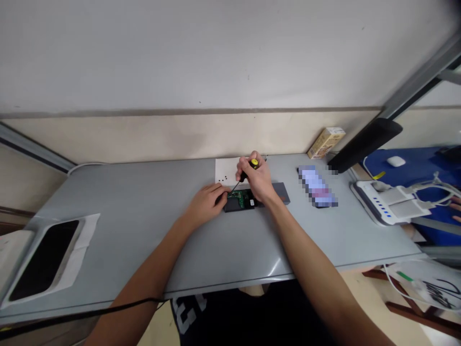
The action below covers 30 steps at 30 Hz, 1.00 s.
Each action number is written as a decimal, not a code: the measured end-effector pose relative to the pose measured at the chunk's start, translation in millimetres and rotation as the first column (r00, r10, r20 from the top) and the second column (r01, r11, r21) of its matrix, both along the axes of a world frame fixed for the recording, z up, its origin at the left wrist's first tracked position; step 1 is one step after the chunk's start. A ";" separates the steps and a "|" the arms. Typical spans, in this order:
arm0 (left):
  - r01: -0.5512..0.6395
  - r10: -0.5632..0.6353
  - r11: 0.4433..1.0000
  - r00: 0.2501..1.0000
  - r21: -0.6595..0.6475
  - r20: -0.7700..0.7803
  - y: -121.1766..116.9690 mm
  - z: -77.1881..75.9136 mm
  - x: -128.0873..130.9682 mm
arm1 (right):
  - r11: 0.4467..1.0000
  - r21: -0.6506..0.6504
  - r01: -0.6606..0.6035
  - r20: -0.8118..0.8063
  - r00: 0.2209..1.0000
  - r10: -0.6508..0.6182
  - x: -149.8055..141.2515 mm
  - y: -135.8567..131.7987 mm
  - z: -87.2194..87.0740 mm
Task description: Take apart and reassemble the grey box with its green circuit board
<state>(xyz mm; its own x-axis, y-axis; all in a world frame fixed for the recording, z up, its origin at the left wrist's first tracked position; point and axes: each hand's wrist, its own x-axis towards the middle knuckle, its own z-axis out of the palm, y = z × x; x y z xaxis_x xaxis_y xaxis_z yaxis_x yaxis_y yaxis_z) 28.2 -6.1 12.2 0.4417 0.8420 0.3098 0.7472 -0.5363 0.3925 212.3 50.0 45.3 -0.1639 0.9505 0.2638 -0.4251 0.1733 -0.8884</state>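
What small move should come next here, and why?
Likely a gentle turn of the screwdriver, with the left hand bracing: the right hand grips it, aimed down at the green circuit board, and the left hand lies at the board's edge. Whether it sits in a screw is too small to tell.

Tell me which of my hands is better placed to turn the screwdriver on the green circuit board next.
Probably your right hand: it grips the screwdriver, whose shaft slants down toward the circuit board. Your left hand lies at the board's left end, apparently steadying it.
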 end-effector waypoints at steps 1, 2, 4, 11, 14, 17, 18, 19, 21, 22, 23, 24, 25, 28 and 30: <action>-0.002 0.002 1.000 1.000 -0.002 -0.002 -0.1 0.3 0.3 | 0.999 0.002 0.035 0.003 0.999 -0.035 0.5 1.3 -1.8; -0.002 0.002 1.000 1.000 -0.004 -0.004 -0.2 0.4 0.4 | 0.998 0.010 0.067 0.001 0.998 -0.067 0.8 2.7 -3.2; -0.005 0.004 1.000 1.000 -0.007 -0.009 0.0 -0.2 0.3 | 0.997 0.019 0.073 -0.027 0.997 -0.072 2.0 5.0 -4.2; 0.001 0.000 1.000 0.996 0.013 -0.085 1.7 -3.9 -2.5 | 0.996 -0.044 -0.075 -0.046 0.996 0.073 7.5 4.1 -0.8; -0.010 0.012 1.000 0.990 0.019 -0.138 0.4 -0.8 -1.4 | 0.999 -0.014 -0.040 -0.059 0.997 0.039 2.7 0.5 1.4; -0.022 0.027 0.999 0.986 0.032 -0.166 -2.4 3.2 1.2 | 0.999 0.028 0.031 -0.157 0.987 -0.027 3.3 -4.8 11.9; -0.029 0.037 0.999 0.984 0.043 -0.174 -3.4 4.1 2.1 | 0.999 0.022 0.046 -0.179 0.983 -0.041 6.1 -7.1 16.7; -0.038 0.048 0.998 0.982 0.057 -0.183 -4.4 4.5 3.1 | 0.999 0.009 0.045 -0.180 0.983 -0.042 9.9 -9.3 21.4; -0.059 0.077 0.993 0.978 0.100 -0.193 -6.1 4.6 5.0 | 0.999 -0.023 0.029 -0.138 0.990 -0.032 18.3 -13.3 28.3; -0.069 0.093 0.990 0.977 0.125 -0.193 -6.9 4.4 6.2 | 0.999 -0.039 0.026 -0.113 0.993 -0.030 21.8 -14.7 29.9; -0.079 0.107 0.986 0.975 0.148 -0.192 -7.7 4.4 7.5 | 0.998 -0.052 0.024 -0.091 0.995 -0.029 24.2 -15.7 30.0; -0.087 0.119 0.982 0.975 0.168 -0.190 -8.5 4.5 9.1 | 0.998 -0.060 0.024 -0.078 0.997 -0.029 25.3 -16.2 28.9; -0.093 0.127 0.979 0.975 0.184 -0.184 -9.2 4.8 10.8 | 0.998 -0.063 0.022 -0.072 0.997 -0.027 25.1 -16.3 26.9; -0.072 0.101 0.979 0.984 0.192 -0.149 -11.5 6.5 17.1 | 0.999 -0.053 0.004 -0.081 0.997 -0.008 20.2 -15.6 19.4; -0.031 0.052 0.985 0.992 0.171 -0.117 -12.9 7.6 21.1 | 0.999 -0.051 -0.004 -0.082 0.997 0.000 16.9 -14.8 15.9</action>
